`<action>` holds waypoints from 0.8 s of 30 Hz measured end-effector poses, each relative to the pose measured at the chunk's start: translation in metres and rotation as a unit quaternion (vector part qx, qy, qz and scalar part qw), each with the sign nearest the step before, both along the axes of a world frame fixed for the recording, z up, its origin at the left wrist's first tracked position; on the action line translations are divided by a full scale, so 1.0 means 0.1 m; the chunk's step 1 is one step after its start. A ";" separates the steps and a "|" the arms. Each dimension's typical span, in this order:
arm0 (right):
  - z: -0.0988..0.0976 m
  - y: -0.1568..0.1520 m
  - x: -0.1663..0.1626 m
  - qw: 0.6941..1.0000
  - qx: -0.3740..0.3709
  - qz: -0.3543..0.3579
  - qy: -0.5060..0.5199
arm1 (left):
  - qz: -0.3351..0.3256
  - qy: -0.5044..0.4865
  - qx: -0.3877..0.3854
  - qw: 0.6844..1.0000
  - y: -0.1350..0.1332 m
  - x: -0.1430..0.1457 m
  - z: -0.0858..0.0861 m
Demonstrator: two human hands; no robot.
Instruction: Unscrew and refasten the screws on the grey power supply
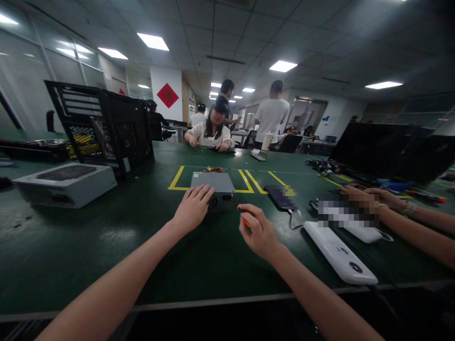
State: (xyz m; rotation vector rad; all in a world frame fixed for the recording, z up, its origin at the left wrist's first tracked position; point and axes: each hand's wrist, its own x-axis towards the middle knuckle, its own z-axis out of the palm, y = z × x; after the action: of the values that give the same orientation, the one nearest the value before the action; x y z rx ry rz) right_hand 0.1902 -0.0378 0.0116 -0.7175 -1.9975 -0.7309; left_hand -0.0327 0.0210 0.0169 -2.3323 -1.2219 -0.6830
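The grey metal box, which I took for a power supply unit, sat on the green table directly ahead of me and served as my reference. My left hand lay over the near left part of the box, fingers extended and close together, gripping nothing, apparently steadying it. My right hand, at the near right of the box, was closed around an orange-handled screwdriver. Its thin shaft pointed at the right-hand edge of the box; I could not tell whether the tip touched a screw.

State of progress: by my judgement, the work stood at an early stage. The casing looked closed, with the top panel in place and the coloured cables gathered at the far side of the box. I found no lifted cover beside it; loose screws would have been too small to make out. Outstanding, as I judged it, was the fastening at which the screwdriver was aimed. How many others were left, I could not determine.

Left of the box, well apart, were a larger grey unit and a black computer case; right of it lay a phone.
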 end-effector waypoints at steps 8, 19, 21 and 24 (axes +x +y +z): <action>-0.05 -0.06 -0.04 1.000 -0.009 0.017 -0.003 | 0.004 0.001 0.002 1.000 -0.02 -0.03 -0.03; -0.05 -0.07 -0.07 0.999 -0.018 0.008 0.036 | 0.013 -0.016 0.009 1.000 -0.04 0.01 -0.11; -0.04 -0.06 -0.06 0.999 -0.018 0.006 0.044 | 0.012 -0.012 0.005 1.000 -0.04 0.01 -0.11; -0.02 -0.05 -0.05 0.996 -0.028 0.022 0.081 | 0.015 -0.010 0.005 1.000 -0.04 0.01 -0.12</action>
State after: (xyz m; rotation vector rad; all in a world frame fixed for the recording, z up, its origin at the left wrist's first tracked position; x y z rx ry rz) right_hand 0.1850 -0.0425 0.0093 -0.7388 -1.8866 -0.5740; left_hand -0.0320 0.0173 0.0054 -2.3003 -1.2565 -0.7021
